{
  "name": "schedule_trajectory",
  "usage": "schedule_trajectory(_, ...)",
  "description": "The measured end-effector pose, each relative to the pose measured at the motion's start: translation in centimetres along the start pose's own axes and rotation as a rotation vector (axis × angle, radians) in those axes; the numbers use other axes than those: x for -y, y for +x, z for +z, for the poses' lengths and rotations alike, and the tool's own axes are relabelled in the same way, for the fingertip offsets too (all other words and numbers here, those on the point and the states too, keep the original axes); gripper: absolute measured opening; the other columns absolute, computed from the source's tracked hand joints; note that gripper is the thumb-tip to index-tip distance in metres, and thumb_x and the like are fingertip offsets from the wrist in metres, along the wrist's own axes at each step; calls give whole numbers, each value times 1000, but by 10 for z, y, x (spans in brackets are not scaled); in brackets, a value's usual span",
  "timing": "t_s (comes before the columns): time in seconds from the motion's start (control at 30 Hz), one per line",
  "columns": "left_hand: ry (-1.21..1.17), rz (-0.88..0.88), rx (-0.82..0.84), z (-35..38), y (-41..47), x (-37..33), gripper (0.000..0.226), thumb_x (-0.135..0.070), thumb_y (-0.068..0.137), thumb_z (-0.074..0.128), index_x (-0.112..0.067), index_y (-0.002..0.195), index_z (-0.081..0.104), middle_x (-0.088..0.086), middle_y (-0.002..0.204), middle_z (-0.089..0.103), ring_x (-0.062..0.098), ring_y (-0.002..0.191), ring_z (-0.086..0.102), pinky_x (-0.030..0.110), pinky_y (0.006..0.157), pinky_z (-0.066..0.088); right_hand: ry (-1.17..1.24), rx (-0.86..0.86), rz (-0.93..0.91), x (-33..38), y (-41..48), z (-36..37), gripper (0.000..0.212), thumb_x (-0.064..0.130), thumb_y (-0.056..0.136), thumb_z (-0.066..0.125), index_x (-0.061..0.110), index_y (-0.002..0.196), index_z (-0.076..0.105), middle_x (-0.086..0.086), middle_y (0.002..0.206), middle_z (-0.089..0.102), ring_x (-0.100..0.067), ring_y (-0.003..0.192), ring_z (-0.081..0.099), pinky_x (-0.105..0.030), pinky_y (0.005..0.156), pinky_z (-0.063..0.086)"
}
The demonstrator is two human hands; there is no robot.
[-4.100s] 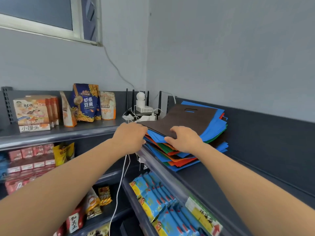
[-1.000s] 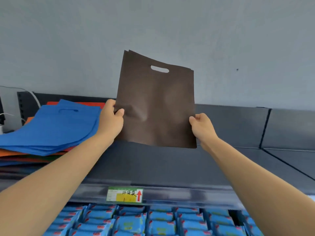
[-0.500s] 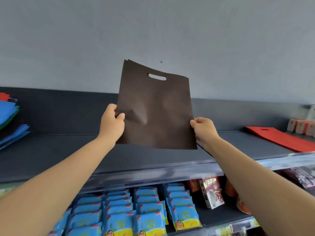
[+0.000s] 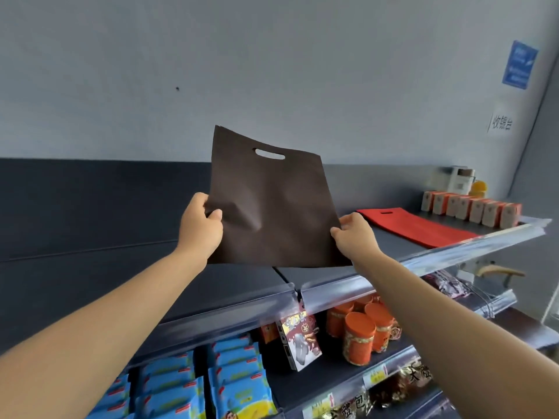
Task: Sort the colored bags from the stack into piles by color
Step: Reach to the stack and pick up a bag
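Note:
I hold a flat brown bag upright in the air above the dark top shelf, its cut-out handle at the top. My left hand pinches its left edge and my right hand pinches its lower right edge. A red bag lies flat on the shelf just to the right of my right hand. The stack of mixed bags is out of view.
A row of small brown-and-orange boxes stands behind the red bag at the shelf's right end. Below are blue snack packs, orange canisters and a boxed item. A grey wall backs the shelf.
I lifted the brown bag off the stack and carried it right along the shelf. The blue-topped stack has left the view at the left; the red bag and boxes have come closer.

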State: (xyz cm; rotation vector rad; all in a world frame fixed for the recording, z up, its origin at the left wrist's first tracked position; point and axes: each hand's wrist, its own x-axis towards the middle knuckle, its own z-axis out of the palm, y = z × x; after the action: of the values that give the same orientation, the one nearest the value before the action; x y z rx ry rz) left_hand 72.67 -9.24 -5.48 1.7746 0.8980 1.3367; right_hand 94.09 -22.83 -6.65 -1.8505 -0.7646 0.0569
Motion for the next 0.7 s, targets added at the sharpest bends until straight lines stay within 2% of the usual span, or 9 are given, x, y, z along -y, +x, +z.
schedule_trajectory(0.1, 4, -9, 50, 38, 12, 2, 16, -7, 98, 43, -16, 109, 49, -2, 107, 54, 14, 92, 50, 23, 72, 37, -38, -28, 10, -22, 31, -10, 32, 15, 91, 58, 6, 121, 51, -10, 118, 59, -27, 108, 57, -35, 90, 45)
schedule_trajectory(0.27, -24, -40, 137, 98, 35, 6, 18, -9, 98, 43, -19, 111, 50, -3, 108, 55, 17, 95, 55, 29, 80, 44, -128, -53, 11, -50, 89, -26, 22, 13, 90, 58, 9, 111, 54, -6, 104, 59, -25, 98, 55, -32, 83, 43)
schedule_trajectory(0.37, -10, -56, 196, 133, 47, 12, 16, -9, 98, 43, -20, 108, 50, -10, 99, 53, 0, 81, 47, 22, 71, 41, -208, -46, 31, -69, 122, -33, 22, 14, 89, 58, 9, 110, 55, -4, 99, 58, -27, 101, 57, -33, 85, 44)
schedule_trajectory(0.4, -1, -62, 222, 144, 50, 14, 16, -10, 98, 44, -19, 109, 51, -9, 100, 53, -1, 80, 46, 22, 71, 41, -226, -41, 38, -75, 132, -36, 22, 13, 89, 59, 9, 111, 56, -3, 99, 57, -27, 102, 57, -33, 84, 43)
schedule_trajectory(0.53, 36, -128, 324, 180, 56, 17, 15, -9, 97, 47, -14, 109, 54, 0, 108, 59, 18, 98, 58, 31, 83, 47, -282, -36, 62, -103, 163, -47, 21, 11, 86, 59, 11, 107, 58, -2, 96, 56, -28, 100, 57, -28, 77, 38)
schedule_trajectory(0.7, 74, -186, 413, 218, 55, 17, 8, -7, 94, 51, -13, 98, 55, 5, 104, 63, 24, 99, 61, 36, 88, 49, -323, 14, 114, -134, 194, -61, 21, 9, 85, 60, 12, 105, 60, -5, 99, 59, -28, 98, 57, -30, 80, 45)
